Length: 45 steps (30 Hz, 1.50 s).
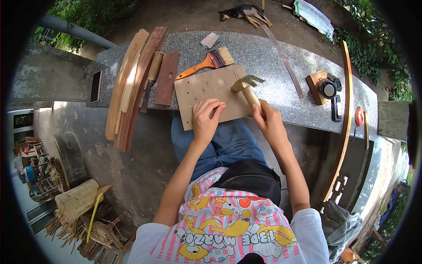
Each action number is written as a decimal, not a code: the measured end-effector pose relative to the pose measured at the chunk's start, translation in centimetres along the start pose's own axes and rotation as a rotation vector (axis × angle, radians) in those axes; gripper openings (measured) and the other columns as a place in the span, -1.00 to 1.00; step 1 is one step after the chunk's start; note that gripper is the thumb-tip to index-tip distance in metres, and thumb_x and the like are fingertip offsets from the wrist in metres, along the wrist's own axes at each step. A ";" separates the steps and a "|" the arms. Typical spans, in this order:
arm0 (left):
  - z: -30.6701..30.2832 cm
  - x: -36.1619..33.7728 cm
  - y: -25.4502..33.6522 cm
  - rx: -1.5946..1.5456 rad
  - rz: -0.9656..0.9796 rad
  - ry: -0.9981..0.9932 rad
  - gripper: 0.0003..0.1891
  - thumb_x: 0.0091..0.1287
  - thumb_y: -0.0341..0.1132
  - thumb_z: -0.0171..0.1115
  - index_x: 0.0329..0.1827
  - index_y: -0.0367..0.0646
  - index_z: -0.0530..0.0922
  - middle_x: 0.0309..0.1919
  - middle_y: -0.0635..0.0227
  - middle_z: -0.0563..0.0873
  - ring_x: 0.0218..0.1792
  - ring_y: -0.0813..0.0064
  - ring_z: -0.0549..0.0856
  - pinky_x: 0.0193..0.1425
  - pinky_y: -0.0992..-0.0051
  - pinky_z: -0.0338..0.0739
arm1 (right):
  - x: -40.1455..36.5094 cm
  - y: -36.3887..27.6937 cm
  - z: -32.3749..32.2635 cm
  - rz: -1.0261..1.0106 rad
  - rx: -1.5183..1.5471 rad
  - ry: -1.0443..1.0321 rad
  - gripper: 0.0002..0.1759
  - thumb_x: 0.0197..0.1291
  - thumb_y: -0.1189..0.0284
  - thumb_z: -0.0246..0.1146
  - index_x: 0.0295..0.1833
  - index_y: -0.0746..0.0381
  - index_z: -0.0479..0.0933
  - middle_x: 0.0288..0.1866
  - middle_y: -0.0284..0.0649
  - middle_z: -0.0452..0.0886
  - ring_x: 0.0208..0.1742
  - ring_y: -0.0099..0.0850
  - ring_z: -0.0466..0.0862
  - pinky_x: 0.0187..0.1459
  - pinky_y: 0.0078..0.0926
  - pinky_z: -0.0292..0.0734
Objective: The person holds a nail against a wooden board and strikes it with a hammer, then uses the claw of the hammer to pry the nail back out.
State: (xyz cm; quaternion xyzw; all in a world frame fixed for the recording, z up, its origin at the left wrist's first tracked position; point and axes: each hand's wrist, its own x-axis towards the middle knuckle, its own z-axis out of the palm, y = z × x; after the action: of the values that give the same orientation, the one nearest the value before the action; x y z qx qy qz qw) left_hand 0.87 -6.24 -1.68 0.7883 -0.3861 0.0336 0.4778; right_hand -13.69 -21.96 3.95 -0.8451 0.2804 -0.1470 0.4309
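My right hand (270, 123) is wrapped round the wooden handle of a claw hammer (249, 93). The hammer's metal head is over the right part of a flat wooden board (193, 94), its claw pointing right. The board has several small dark holes near its left edge and lies partly on the stone bench, partly over my lap. On the board's near half rests my left hand (205, 118), thumb and forefinger pinched together. A tiny thing may be between those fingertips, too small to name. An orange-handled paintbrush (198, 69) lies just beyond the board.
Long wood strips (147, 75), a wood-handled chisel (154, 68) and a reddish plank (168, 79) lie left on the speckled bench (246, 48). A phone (96, 86) is farther left. A clear ruler (283, 59), wood block (314, 86) and long curved strip (347, 97) lie right.
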 end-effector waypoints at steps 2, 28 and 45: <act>-0.1 -0.1 0.0 0.020 0.022 0.003 -0.89 0.26 -0.36 0.51 -0.25 -0.17 0.76 -0.22 0.39 0.78 -0.16 0.34 0.72 0.06 0.37 0.45 | 0.0 -0.5 -0.4 0.071 0.061 -0.062 -0.73 0.48 0.36 0.24 -0.03 0.41 0.55 -0.46 0.15 0.58 -0.52 0.00 0.60 -0.37 -0.16 0.47; -0.4 -0.1 -0.1 0.007 0.073 -0.016 -0.86 0.15 -0.46 0.51 -0.27 -0.19 0.70 -0.17 0.41 0.77 -0.11 0.31 0.72 0.11 0.33 0.44 | -4.2 -4.5 -1.1 -0.137 -0.048 -0.083 -0.66 0.45 0.37 0.31 0.19 0.34 0.52 -0.19 0.12 0.68 -0.23 0.14 0.71 -0.24 -0.08 0.57; -1.4 0.4 -0.1 -0.059 0.062 -0.167 -0.87 0.34 -0.36 0.42 -0.11 -0.15 0.72 -0.13 0.38 0.74 -0.02 0.35 0.70 0.26 0.31 0.39 | -1.5 -1.2 -0.2 -0.011 -0.050 -0.060 -0.75 0.50 0.40 0.23 0.05 0.39 0.53 -0.35 0.17 0.61 -0.37 0.13 0.66 -0.31 -0.10 0.50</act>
State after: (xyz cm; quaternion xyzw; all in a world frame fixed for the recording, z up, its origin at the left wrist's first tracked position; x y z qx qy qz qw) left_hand 1.68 -5.35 -0.83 0.7618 -0.4495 -0.0288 0.4656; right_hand -14.60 -20.66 5.04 -0.8612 0.2662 -0.1167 0.4170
